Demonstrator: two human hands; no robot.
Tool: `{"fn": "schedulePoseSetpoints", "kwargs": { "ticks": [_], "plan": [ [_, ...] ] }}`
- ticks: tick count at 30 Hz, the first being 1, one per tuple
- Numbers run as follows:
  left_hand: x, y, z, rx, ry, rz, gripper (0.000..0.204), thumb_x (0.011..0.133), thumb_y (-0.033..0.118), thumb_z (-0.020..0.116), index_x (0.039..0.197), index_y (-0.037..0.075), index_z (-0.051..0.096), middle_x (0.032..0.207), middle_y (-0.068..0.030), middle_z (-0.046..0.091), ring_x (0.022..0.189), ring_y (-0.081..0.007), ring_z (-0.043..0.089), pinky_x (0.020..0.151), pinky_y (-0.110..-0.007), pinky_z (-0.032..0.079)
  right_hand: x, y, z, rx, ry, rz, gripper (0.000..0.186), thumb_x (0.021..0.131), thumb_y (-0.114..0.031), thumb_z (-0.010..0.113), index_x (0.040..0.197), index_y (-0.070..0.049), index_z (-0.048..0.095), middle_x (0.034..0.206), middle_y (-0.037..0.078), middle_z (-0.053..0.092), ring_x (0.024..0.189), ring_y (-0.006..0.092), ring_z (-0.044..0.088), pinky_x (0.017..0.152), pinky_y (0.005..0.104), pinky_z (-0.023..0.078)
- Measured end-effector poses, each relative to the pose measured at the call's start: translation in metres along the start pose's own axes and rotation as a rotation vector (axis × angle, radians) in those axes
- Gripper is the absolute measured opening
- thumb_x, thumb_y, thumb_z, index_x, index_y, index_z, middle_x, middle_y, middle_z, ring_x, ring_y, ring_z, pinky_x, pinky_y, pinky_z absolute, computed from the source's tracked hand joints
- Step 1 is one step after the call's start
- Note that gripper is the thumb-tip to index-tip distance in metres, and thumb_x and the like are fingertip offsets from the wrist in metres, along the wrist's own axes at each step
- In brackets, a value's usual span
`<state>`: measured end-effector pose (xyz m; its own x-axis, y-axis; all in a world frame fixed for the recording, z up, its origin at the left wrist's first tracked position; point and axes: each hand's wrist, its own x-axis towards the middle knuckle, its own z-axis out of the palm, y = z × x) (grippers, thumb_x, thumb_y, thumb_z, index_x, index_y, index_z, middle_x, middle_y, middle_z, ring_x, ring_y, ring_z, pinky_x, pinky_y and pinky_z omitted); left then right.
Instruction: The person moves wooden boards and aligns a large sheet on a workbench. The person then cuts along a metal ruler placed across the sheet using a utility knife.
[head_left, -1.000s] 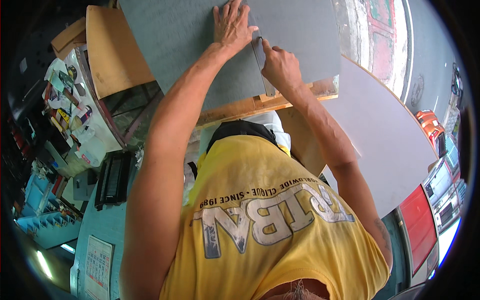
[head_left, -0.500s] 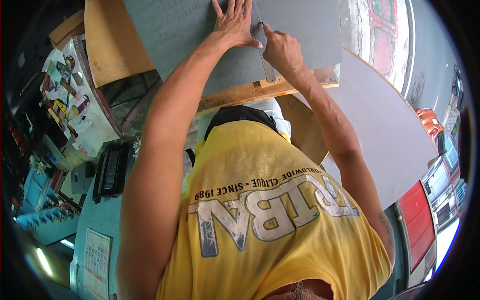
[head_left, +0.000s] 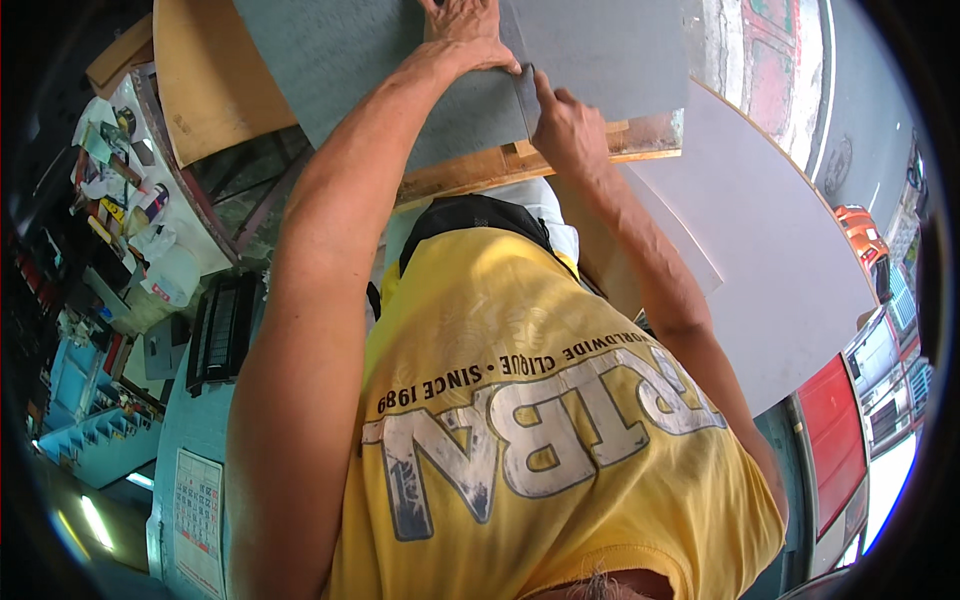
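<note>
A flat grey sheet (head_left: 370,90) lies in front of me at the top of the view. My left hand (head_left: 468,35) presses down on it with the thumb spread out; its fingertips run past the top edge. Under that thumb, a narrow straight strip like a metal ruler (head_left: 522,98) lies along the sheet. Just right of the strip, my right hand (head_left: 570,128) is closed, index finger pointing forward along a slim dark-tipped tool (head_left: 532,69). The tool's tip meets the sheet beside the strip; most of its body is hidden in the hand.
A wooden edge (head_left: 470,172) runs under the sheet's near side. Pale panels (head_left: 790,250) lean at right, a brown board (head_left: 220,90) at left. A cluttered bench (head_left: 150,200) and a blue-green surface (head_left: 190,430) with a calendar (head_left: 200,520) stand left.
My right hand and the tool have come toward me along the strip, nearer the sheet's near edge. The strip's near end is now covered. My left hand stays pressed down, slightly higher in view.
</note>
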<state>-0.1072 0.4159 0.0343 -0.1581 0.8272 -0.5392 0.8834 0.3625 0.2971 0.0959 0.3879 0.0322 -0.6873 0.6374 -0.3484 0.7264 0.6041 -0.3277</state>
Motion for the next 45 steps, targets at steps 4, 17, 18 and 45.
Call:
{"fn": "schedulePoseSetpoints", "kwargs": {
  "ticks": [4,17,18,45],
  "plan": [
    [-0.002,0.003,-0.002,0.012,-0.018,-0.017,0.141,0.047,0.05,0.088,0.148,-0.004,0.006,0.157,-0.02,-0.01,0.145,-0.0335,-0.012,0.109,-0.07,0.002,-0.048,-0.002,0.009,-0.005,-0.029,0.073,0.058,0.074,-0.001,0.056,0.131,-0.006,0.05,0.085,0.015,0.063,0.062,0.0359,0.063,0.055,0.044,0.053],
    [0.003,0.012,-0.012,0.04,-0.055,-0.021,0.142,0.047,0.05,0.089,0.148,-0.005,0.005,0.156,-0.0199,-0.012,0.145,-0.0329,-0.014,0.108,-0.071,-0.001,-0.11,0.011,-0.005,0.027,-0.137,0.05,0.069,0.072,0.0,0.058,0.138,-0.004,0.041,0.087,0.013,0.061,0.065,0.0313,0.065,0.052,0.0414,0.052],
    [0.001,0.012,-0.008,0.025,-0.039,-0.024,0.142,0.047,0.049,0.089,0.148,-0.004,0.005,0.157,-0.019,-0.01,0.145,-0.0323,-0.011,0.108,-0.071,0.003,-0.115,0.008,-0.012,0.032,-0.098,0.106,0.067,0.074,0.0,0.057,0.139,-0.006,0.041,0.086,0.012,0.06,0.061,0.0298,0.064,0.049,0.04,0.051],
    [0.011,-0.003,0.037,0.103,0.146,0.07,0.147,0.042,0.063,0.086,0.149,0.0,0.006,0.157,-0.0194,-0.008,0.145,-0.0341,-0.013,0.103,-0.077,0.007,-0.058,0.011,0.046,0.157,0.179,0.024,0.078,0.072,-0.011,0.065,0.144,-0.005,0.034,0.083,0.008,0.052,0.062,0.0263,0.059,0.048,0.0388,0.051]
  ]
}}
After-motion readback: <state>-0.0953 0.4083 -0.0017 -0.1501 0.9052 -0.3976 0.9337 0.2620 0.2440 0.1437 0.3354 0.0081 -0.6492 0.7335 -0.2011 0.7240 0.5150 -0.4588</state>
